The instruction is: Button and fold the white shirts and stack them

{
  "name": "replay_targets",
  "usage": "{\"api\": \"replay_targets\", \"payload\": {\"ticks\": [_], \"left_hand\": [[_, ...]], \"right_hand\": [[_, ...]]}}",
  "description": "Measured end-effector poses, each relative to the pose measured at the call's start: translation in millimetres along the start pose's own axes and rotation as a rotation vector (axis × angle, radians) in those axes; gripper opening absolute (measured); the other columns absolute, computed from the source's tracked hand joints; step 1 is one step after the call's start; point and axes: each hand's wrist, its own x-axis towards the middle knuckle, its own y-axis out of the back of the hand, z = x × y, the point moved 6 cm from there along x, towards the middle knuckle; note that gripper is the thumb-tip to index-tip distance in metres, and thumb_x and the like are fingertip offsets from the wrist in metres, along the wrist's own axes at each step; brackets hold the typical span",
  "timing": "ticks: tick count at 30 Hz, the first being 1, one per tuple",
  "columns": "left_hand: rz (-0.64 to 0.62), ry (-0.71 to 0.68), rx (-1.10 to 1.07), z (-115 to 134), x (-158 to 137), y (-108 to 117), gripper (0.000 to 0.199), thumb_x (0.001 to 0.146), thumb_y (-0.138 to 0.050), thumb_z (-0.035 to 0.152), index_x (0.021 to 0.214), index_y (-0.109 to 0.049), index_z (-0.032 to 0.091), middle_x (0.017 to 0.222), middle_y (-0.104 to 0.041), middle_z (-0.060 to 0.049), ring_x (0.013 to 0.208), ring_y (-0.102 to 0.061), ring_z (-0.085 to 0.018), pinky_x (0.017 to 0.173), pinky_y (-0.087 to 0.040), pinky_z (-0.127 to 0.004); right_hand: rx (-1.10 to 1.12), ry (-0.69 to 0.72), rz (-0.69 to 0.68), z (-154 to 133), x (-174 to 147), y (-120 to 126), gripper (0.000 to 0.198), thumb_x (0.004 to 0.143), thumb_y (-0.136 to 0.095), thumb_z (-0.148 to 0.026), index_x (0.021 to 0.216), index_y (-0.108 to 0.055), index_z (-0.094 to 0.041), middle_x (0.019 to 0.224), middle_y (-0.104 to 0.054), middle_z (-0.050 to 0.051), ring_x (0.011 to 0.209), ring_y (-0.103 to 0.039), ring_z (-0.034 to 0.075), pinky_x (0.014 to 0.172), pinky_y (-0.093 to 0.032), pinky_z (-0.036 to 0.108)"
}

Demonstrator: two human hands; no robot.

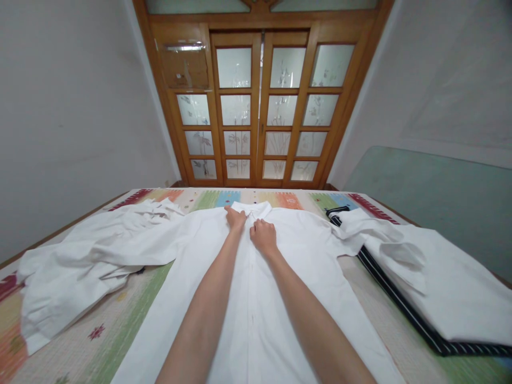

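Left hand and right hand, grip closed, pinch the white shirt; a pale mark on the door is illegible.

Smooth, matt cloth shirt; woven-looking cloth cover; lightly glossy wooden doors with frosted glass panes.

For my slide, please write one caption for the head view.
Left hand and right hand near the collar of a white shirt spread over a patterned cover, before wooden doors.
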Motion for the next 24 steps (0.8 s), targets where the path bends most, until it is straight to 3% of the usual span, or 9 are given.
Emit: {"api": "replay_targets", "payload": {"ticks": [4, 9, 15, 19, 22, 24], "left_hand": [[-0.031, 0.026, -0.118, -3, -1, -3, 0.075, 0.060, -0.072, 0.000, 0.126, -0.042, 0.019, 0.096, -0.068, -0.007, 0.097, -0.066, -0.023, 0.081, -0.053, -0.030], [-0.263, 0.092, -0.525, -2, -3, -13, 0.074, 0.063, -0.065, -0.005, 0.130, -0.045, 0.020, 0.080, -0.062, 0.001, 0.066, -0.063, -0.011, 0.062, -0.054, -0.023], [-0.338, 0.060, -0.579, 3, -7, -11, 0.065, 0.064, -0.061, -0.004, 0.124, -0.054, 0.020, 0.069, -0.056, 0.005, 0.058, -0.057, -0.007, 0.058, -0.050, -0.019], [-0.256, -0.035, -0.348, 8, -11, -6, 0.050, 0.067, -0.058, -0.001, 0.113, -0.061, 0.016, 0.074, -0.061, 0.001, 0.070, -0.062, -0.013, 0.070, -0.052, -0.026], [-0.137, -0.202, 0.079, 19, -23, 1, 0.040, 0.069, -0.059, 0.003, 0.106, -0.064, 0.017, 0.092, -0.068, -0.006, 0.091, -0.064, -0.020, 0.087, -0.049, -0.032], [-0.053, -0.295, 0.386, 27, -35, 6, 0.041, 0.072, -0.058, 0.006, 0.111, -0.061, 0.017, 0.106, -0.068, -0.010, 0.107, -0.060, -0.025, 0.096, -0.043, -0.036]], "right_hand": [[0.001, -0.003, -0.003, 0, 0, -1, 0.029, 0.093, -0.040, -0.019, 0.099, -0.067, -0.013, 0.105, -0.066, 0.014, 0.099, -0.060, 0.022, 0.082, -0.039, 0.032], [0.017, -0.012, -0.003, 1, 1, 0, 0.028, 0.092, -0.040, -0.020, 0.098, -0.067, -0.013, 0.104, -0.066, 0.014, 0.099, -0.061, 0.021, 0.082, -0.039, 0.031], [0.021, -0.013, 0.004, 0, 0, 3, 0.029, 0.092, -0.040, -0.019, 0.099, -0.067, -0.013, 0.105, -0.067, 0.015, 0.100, -0.060, 0.021, 0.083, -0.040, 0.031], [0.046, -0.053, 0.009, 3, 0, 4, 0.030, 0.091, -0.039, -0.020, 0.102, -0.067, -0.012, 0.109, -0.066, 0.016, 0.104, -0.058, 0.023, 0.086, -0.040, 0.034], [0.074, -0.111, 0.050, 8, 0, 3, 0.034, 0.088, -0.041, -0.021, 0.110, -0.065, -0.011, 0.126, -0.060, 0.018, 0.114, -0.053, 0.027, 0.092, -0.038, 0.037], [0.090, -0.166, 0.062, 13, 1, 1, 0.039, 0.088, -0.041, -0.024, 0.118, -0.061, -0.008, 0.137, -0.052, 0.020, 0.122, -0.047, 0.029, 0.098, -0.035, 0.039]]}}
